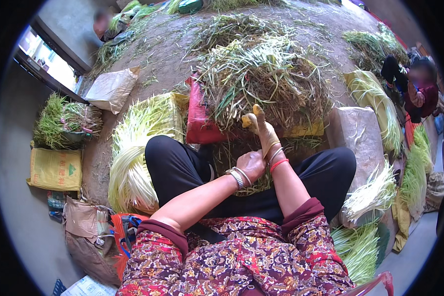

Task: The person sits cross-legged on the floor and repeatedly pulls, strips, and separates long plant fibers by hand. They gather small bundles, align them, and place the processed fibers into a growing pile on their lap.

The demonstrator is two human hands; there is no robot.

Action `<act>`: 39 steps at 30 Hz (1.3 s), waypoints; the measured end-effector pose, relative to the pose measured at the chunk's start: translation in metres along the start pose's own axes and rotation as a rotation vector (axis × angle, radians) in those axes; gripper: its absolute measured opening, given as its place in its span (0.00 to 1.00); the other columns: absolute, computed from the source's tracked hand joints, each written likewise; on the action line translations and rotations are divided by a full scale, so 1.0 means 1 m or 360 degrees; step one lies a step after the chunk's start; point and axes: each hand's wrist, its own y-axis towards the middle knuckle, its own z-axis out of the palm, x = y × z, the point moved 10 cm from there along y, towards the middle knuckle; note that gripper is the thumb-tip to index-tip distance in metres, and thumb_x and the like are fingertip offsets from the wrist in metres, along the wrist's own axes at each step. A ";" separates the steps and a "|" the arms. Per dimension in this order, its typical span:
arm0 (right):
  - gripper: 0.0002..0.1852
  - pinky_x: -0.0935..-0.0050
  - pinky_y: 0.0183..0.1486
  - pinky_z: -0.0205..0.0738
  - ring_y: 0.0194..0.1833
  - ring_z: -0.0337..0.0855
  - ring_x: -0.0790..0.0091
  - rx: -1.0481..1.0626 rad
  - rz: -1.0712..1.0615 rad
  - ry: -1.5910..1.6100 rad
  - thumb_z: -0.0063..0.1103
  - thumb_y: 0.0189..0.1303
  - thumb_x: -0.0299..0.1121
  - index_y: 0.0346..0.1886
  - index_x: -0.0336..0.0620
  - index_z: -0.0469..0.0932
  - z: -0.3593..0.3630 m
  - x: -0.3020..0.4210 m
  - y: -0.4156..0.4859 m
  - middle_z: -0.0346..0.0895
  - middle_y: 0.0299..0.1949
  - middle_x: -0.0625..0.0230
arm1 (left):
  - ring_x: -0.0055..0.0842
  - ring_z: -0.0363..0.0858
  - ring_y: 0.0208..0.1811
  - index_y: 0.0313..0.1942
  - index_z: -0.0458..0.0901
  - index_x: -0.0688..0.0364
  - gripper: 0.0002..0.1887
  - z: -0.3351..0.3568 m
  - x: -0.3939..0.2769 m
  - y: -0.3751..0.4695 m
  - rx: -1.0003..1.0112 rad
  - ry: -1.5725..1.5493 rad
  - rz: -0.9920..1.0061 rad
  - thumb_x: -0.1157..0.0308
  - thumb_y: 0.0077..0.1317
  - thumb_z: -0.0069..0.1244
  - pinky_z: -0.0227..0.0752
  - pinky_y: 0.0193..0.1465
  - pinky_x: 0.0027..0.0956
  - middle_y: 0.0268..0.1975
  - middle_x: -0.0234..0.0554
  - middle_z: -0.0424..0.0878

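Note:
My right hand (262, 129) is raised above my lap in a thin pale glove with yellowed fingertips, fingers apart, holding nothing. At its wrist, my bare left hand (252, 165) is closed on the cuff of the glove. Just beyond both hands lies a big heap of long green stalks with brown, dry roots (270, 85), on a red sack (203, 122) and a yellow one. Pale, trimmed stalks (133, 174) lie beside my left knee. A bunch of whitish stalks (370, 194) rests by my right leg.
A white woven sack (113, 88), a tied green bundle (74, 124) and a yellow sack (55, 168) are at the left. At the right are a pale sack-covered block (357, 140) and another person (421, 92) sitting low. One more person (105, 26) is at the far left.

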 end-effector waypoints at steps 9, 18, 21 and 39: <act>0.48 0.68 0.45 0.68 0.34 0.80 0.68 -0.0145 0.0813 -0.0111 0.45 0.47 0.85 0.32 0.41 0.82 -0.006 -0.042 -0.034 0.82 0.29 0.65 | 0.49 0.85 0.41 0.33 0.84 0.65 0.15 0.012 0.001 -0.010 0.0169 0.0236 0.0054 0.62 0.62 0.46 0.78 0.45 0.50 0.36 0.59 0.86; 0.52 0.62 0.42 0.78 0.35 0.86 0.55 0.0282 0.0497 -0.0002 0.39 0.46 0.87 0.30 0.37 0.81 0.010 -0.054 -0.018 0.85 0.31 0.53 | 0.51 0.84 0.44 0.33 0.85 0.67 0.17 0.023 0.015 0.000 0.0189 0.0008 -0.0058 0.61 0.61 0.46 0.76 0.49 0.49 0.38 0.62 0.85; 0.51 0.59 0.43 0.77 0.36 0.86 0.53 0.0363 0.0756 0.0084 0.39 0.47 0.86 0.35 0.38 0.79 0.036 -0.038 -0.038 0.85 0.36 0.48 | 0.52 0.84 0.44 0.33 0.85 0.67 0.18 0.023 0.026 -0.004 0.0249 0.0033 -0.0137 0.61 0.61 0.46 0.77 0.50 0.49 0.39 0.63 0.85; 0.51 0.65 0.71 0.51 0.69 0.62 0.64 0.0250 0.0352 -0.0189 0.48 0.57 0.76 0.67 0.36 0.69 0.017 -0.063 -0.020 0.65 0.70 0.56 | 0.52 0.84 0.44 0.34 0.83 0.72 0.18 0.068 0.046 -0.006 0.0473 -0.0354 -0.0066 0.62 0.62 0.47 0.76 0.47 0.49 0.38 0.68 0.84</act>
